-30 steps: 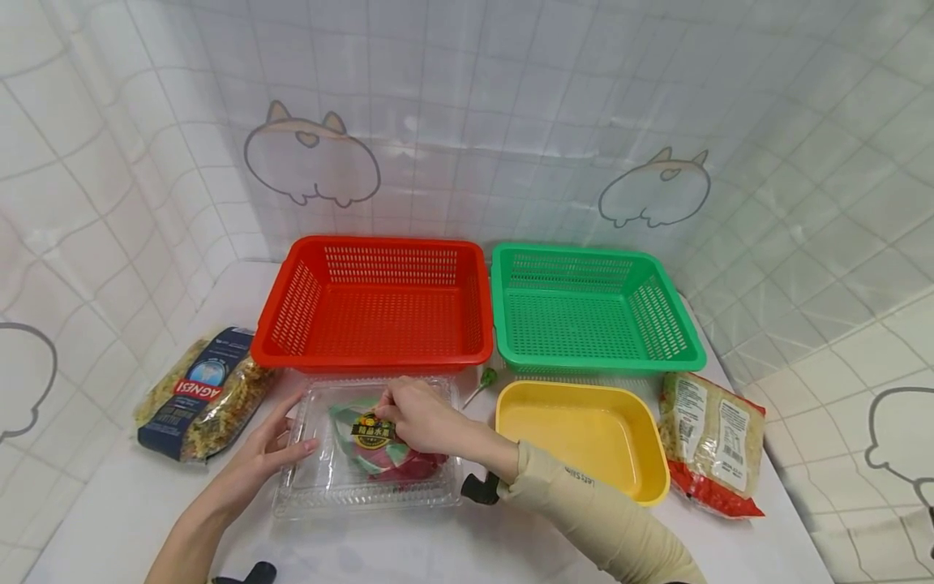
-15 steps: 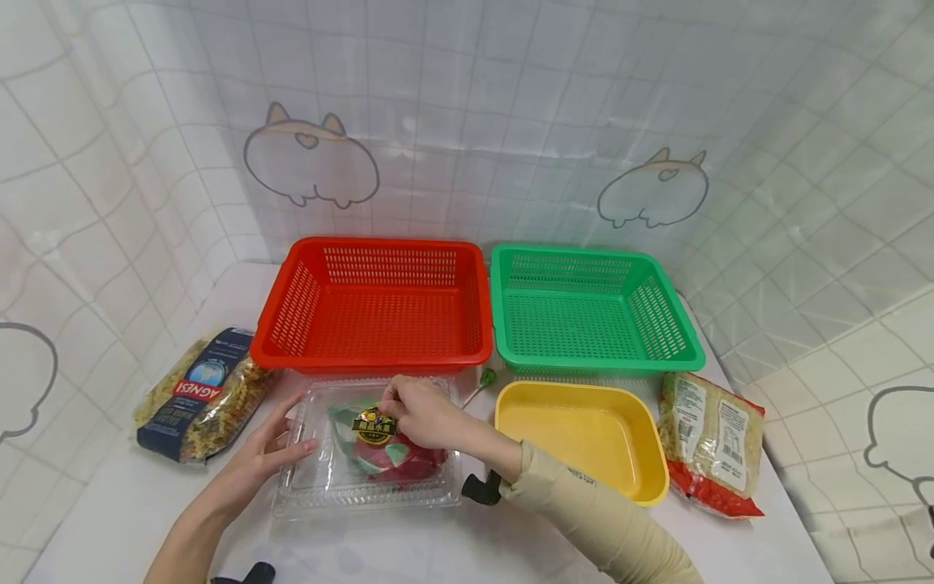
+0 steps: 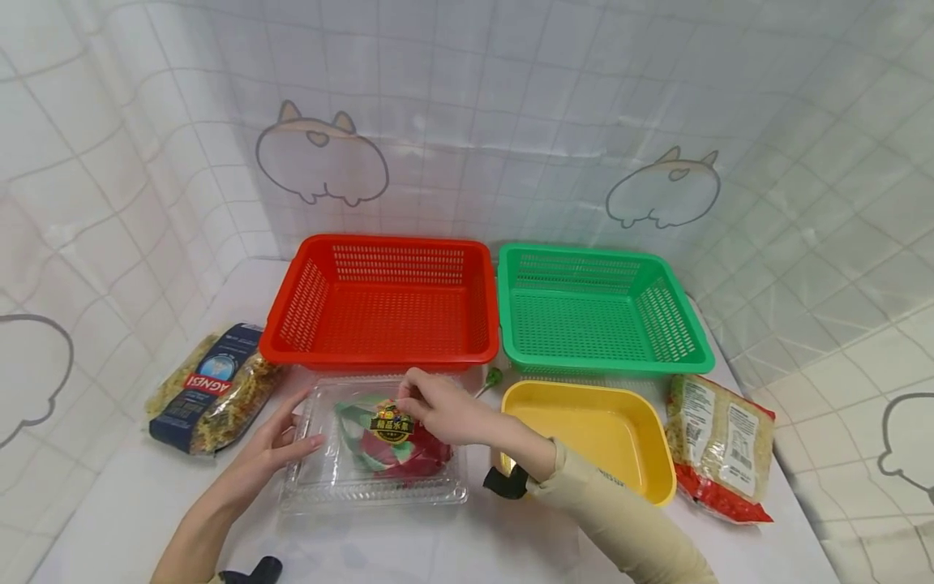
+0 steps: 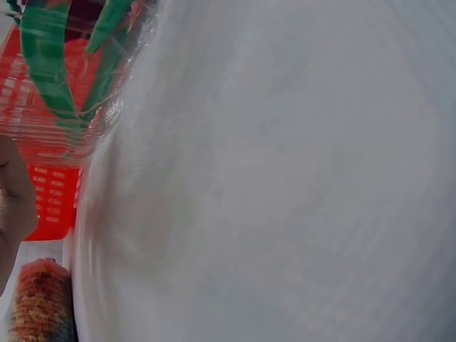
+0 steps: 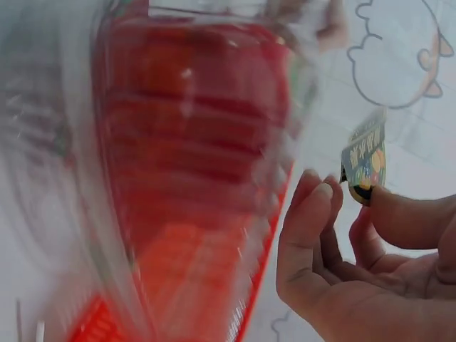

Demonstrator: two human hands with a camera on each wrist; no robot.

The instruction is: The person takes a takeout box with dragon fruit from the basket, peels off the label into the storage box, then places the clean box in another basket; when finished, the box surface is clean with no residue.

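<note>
As the right hand [image 3: 456, 414] rises off the top of the clear box [image 3: 328, 483], the printed label [image 3: 392, 426] goes with it, pinched between thumb and fingers. Compared with a moment ago, the label has shifted slightly to the right over the pink fruit [image 3: 419, 461] inside. In the right wrist view it stands apart from the box, which suggests that it is loose or nearly so; whether a last edge sticks, I cannot tell.

The left hand [image 3: 270, 450] rests at the box's left edge, thumb over the top and fingers extended in a fairly wide spread, apparently steadying it. The box lies on the near part of the desk [image 3: 409, 543], in front of the red basket [image 3: 379, 358]. To its left is 1 pasta bag [image 3: 212, 389]; to its right, 1 yellow tub [image 3: 594, 438].
</note>
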